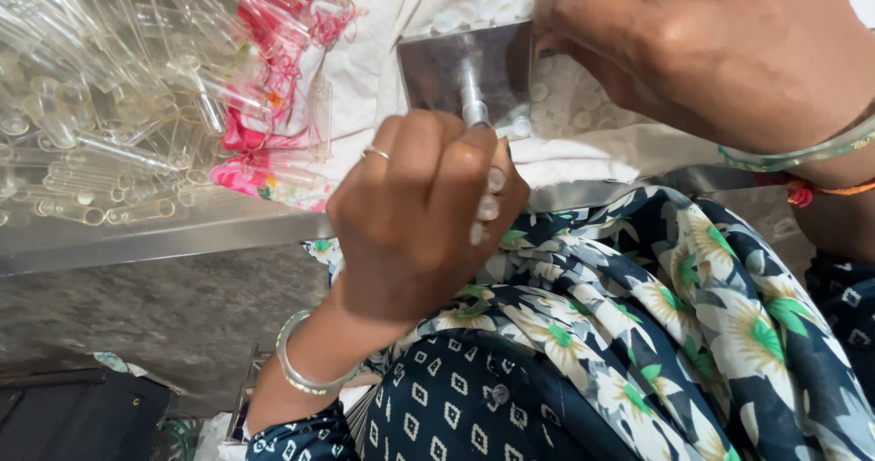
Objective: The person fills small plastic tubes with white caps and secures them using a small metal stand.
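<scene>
Head view: left hand (415, 219) fisted around tube (474, 96)

So there's a small clear tube (474, 92) standing nearly upright against a shiny square metal plate (437, 64), with a few little white caps (488, 207) stacked in a short column just below it.

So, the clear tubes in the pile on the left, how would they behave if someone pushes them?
The clear tubes look round and smooth, so they would probably roll and slide over each other. They seem thin-walled and hollow, so likely light and perhaps fragile. The loosely stacked pile may shift when one tube is pushed.
</scene>
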